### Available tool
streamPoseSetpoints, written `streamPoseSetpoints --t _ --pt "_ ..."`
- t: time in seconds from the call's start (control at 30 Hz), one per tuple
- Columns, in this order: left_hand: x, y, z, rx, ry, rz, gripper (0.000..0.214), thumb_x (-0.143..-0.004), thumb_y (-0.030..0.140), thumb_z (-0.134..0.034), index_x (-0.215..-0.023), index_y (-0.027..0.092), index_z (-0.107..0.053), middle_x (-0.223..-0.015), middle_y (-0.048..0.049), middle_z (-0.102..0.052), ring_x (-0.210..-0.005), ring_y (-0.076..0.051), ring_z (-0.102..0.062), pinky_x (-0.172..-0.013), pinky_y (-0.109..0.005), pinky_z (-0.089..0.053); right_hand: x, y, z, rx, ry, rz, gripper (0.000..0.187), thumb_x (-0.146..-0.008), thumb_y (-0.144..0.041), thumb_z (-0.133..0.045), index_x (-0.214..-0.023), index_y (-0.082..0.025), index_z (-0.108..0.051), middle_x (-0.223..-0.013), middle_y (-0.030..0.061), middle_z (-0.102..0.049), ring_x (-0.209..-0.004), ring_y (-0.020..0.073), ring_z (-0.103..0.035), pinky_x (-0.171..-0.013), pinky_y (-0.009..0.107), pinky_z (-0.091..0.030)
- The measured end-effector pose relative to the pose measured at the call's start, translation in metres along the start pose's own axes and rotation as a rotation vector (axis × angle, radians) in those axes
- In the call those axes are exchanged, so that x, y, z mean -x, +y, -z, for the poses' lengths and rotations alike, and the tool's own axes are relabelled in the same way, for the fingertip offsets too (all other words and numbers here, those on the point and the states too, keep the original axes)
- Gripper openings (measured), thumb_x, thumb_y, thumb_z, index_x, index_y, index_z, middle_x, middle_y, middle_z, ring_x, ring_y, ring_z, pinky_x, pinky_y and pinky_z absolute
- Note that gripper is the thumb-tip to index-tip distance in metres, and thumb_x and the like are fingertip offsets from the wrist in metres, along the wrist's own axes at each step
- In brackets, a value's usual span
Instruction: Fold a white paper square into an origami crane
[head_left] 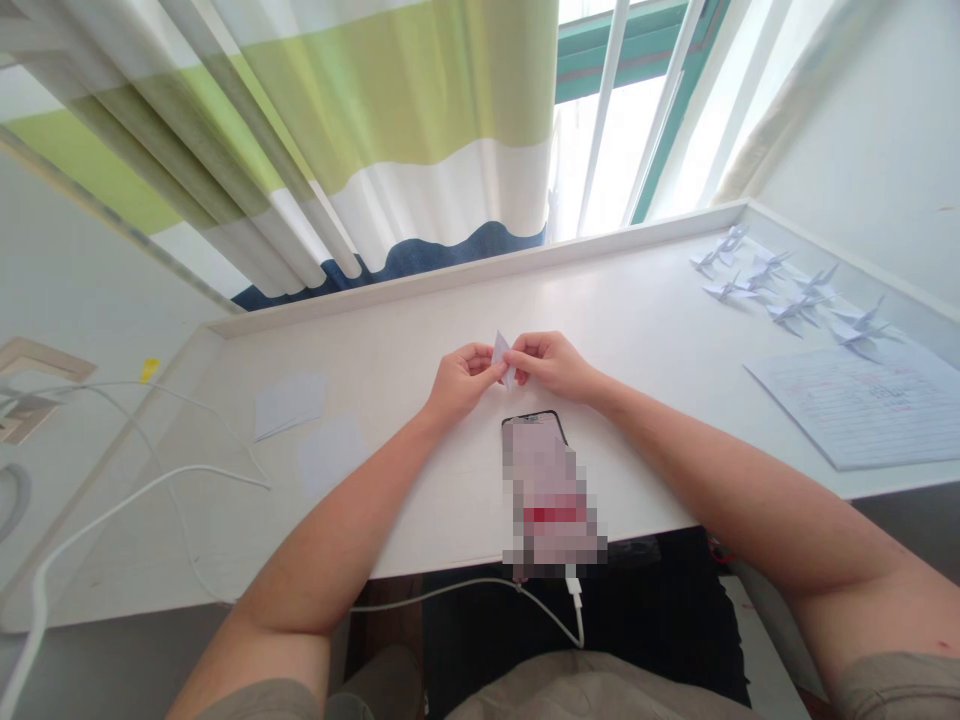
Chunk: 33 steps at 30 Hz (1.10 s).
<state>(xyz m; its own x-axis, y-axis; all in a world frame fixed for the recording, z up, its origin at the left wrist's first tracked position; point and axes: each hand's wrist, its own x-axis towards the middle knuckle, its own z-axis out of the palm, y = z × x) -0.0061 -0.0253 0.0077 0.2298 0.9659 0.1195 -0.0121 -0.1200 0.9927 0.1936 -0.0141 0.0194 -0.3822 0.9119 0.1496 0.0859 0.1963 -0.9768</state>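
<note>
Between my two hands, a small piece of white folded paper (500,350) stands with its pointed tip up, a little above the white desk. My left hand (466,380) pinches its left side with the thumb and curled fingers. From the other side, my right hand (549,362) grips the same paper, thumb against its face. The fingers cover the lower part of the folds. Just below the hands lies a phone (544,480), its screen blurred out, with a white charging plug (574,588) at its near end.
Several folded paper cranes (795,295) stand at the desk's back right, behind a written sheet (870,400). Loose white paper squares (288,402) lie at the left. White cables (161,482) cross the left side. A raised rim (480,275) runs along the back below the curtain (450,100).
</note>
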Motion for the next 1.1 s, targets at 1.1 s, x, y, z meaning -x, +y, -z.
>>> streamPoseSetpoints --t 1.1 --pt "0.0003 0.0046 0.004 -0.046 0.004 0.004 0.026 -0.077 0.043 -0.089 -0.081 0.02 -0.078 -0.074 -0.0028 -0.079 -0.071 -0.02 -0.075 -0.076 -0.034 -0.061 -0.0006 -0.0033 0.0029 0.06 -0.062 -0.023 0.015 -0.082 -0.029 -0.064 -0.07 -0.021 -0.069 -0.066 0.0002 -0.069 -0.065 0.0164 -0.062 -0.067 0.03 -0.051"
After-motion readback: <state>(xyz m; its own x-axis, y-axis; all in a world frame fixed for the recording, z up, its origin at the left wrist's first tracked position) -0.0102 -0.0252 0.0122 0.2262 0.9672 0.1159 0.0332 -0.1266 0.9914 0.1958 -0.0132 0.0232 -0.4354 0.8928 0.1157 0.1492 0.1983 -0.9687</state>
